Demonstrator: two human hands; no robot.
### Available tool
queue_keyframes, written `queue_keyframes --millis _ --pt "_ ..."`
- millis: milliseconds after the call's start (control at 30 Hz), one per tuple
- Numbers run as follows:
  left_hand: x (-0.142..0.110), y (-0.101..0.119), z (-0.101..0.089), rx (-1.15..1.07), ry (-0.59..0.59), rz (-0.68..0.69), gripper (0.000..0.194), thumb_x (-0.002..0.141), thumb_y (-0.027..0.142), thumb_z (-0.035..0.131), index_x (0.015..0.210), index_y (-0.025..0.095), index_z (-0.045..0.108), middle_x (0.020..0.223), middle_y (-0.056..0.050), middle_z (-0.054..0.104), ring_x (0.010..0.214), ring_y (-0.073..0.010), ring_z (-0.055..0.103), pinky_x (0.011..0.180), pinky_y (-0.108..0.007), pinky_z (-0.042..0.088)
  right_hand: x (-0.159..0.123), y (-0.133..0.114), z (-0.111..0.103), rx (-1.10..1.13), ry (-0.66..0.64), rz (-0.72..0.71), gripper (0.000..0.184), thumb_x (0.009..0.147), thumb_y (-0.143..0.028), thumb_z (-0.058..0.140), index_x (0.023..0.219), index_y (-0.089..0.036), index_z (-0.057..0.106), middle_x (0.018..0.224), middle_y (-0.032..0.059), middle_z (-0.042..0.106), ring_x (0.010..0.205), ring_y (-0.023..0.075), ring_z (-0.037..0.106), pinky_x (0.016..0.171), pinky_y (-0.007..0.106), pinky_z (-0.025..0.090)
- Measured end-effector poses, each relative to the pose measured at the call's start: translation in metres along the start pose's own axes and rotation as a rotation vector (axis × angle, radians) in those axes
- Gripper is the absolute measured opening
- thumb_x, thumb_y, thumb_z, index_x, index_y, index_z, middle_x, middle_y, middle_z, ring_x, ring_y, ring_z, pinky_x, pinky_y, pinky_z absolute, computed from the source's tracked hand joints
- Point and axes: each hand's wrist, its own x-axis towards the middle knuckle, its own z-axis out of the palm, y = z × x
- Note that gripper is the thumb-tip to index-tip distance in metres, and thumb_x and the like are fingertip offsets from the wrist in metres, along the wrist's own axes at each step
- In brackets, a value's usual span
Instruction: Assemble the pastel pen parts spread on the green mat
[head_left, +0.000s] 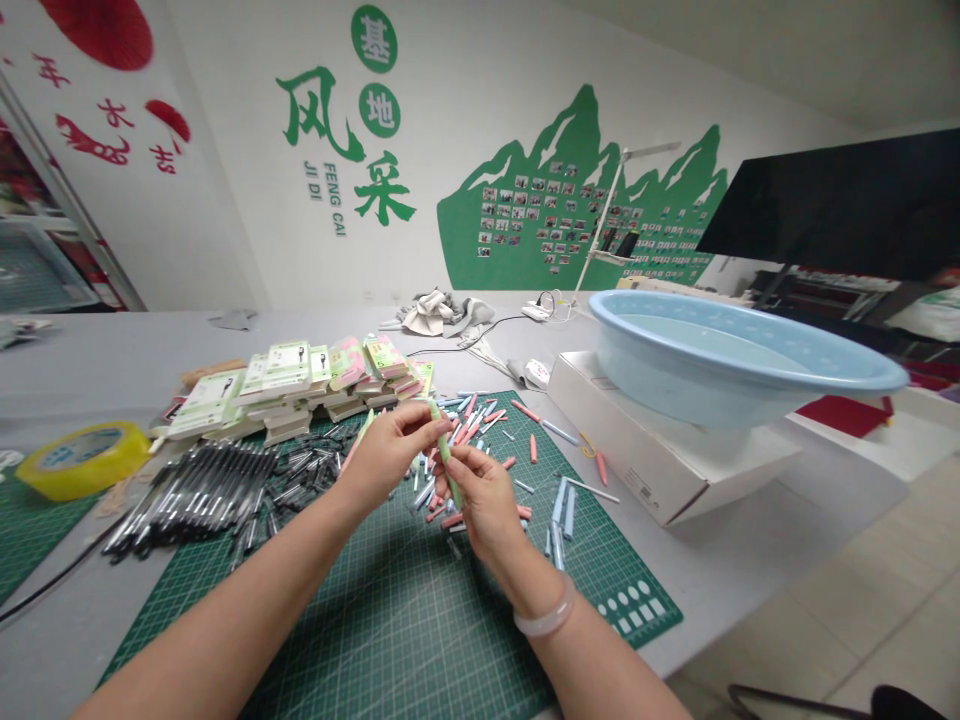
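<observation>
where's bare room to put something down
The green mat between your forearms looks bare, as does the grey table right of it, before the white box. Crowded: the mat's far half, with black pens and coloured tubes.

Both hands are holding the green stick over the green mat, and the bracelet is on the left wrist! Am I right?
Almost! The head view shows the bracelet around the wrist of the right hand, not the left hand. Both do hold the green stick over the green mat.
</observation>
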Motion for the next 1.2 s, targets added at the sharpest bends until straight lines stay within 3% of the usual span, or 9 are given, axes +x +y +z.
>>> queue_keyframes --millis 233,467,733,867,1033,1200 --pt "-0.001 -0.006 -0.006 -0.121 -0.064 -0.039 0.022 0.08 0.036 0.056 0.081 0.015 0.063 0.063 0.002 0.052 0.06 -0.0111 0.046 0.057 -0.022 0.037 -0.001 -0.005 0.003 0.135 -0.116 0.139 0.018 0.076 -0.03 0.065 0.079 -0.013 0.065 0.07 0.0029 0.058 0.046 0.0043 0.04 0.041 0.018 0.026" --pt "-0.004 -0.01 -0.013 -0.264 -0.234 -0.051 0.024 0.082 0.036 0.054 0.085 0.014 0.062 0.066 0.0 0.054 0.06 -0.011 0.048 0.057 -0.022 0.038 -0.005 -0.003 0.003 0.299 -0.241 0.328 0.019 0.076 -0.029 0.065 0.08 -0.011 0.064 0.067 0.001 0.055 0.042 0.0019 0.028 0.041 0.017 0.025" --pt "-0.006 -0.013 -0.002 -0.219 -0.068 -0.078 0.025 0.08 0.039 0.055 0.08 0.015 0.06 0.062 0.002 0.051 0.057 -0.0106 0.047 0.054 -0.022 0.04 -0.003 -0.007 0.003 0.257 -0.132 0.295 0.018 0.071 -0.025 0.072 0.083 -0.013 0.065 0.074 0.0014 0.059 0.051 0.0043 0.044 0.045 0.016 0.035" --pt "-0.004 -0.006 -0.001 -0.222 -0.077 -0.115 0.025 0.081 0.041 0.053 0.081 0.016 0.056 0.069 0.001 0.056 0.055 -0.0094 0.049 0.051 -0.02 0.039 -0.002 -0.007 0.003 0.24 -0.116 0.295 0.022 0.07 -0.025 0.072 0.088 -0.015 0.066 0.075 0.0011 0.059 0.054 0.0056 0.048 0.048 0.016 0.038" --pt "-0.003 0.007 -0.005 -0.209 -0.113 -0.118 0.023 0.082 0.04 0.053 0.083 0.017 0.052 0.062 0.003 0.055 0.047 -0.007 0.046 0.044 -0.018 0.038 -0.004 -0.004 0.004 0.225 -0.103 0.243 0.029 0.07 -0.023 0.072 0.097 -0.018 0.065 0.086 0.0021 0.064 0.071 0.0099 0.058 0.066 0.02 0.046" --pt "-0.007 0.013 -0.011 -0.234 -0.132 -0.166 0.025 0.082 0.042 0.052 0.087 0.018 0.049 0.066 0.002 0.058 0.044 -0.0074 0.049 0.039 -0.018 0.039 -0.008 -0.002 0.005 0.139 -0.139 0.258 0.023 0.076 -0.028 0.066 0.098 -0.02 0.063 0.089 0.0023 0.064 0.068 0.0104 0.058 0.064 0.023 0.046"
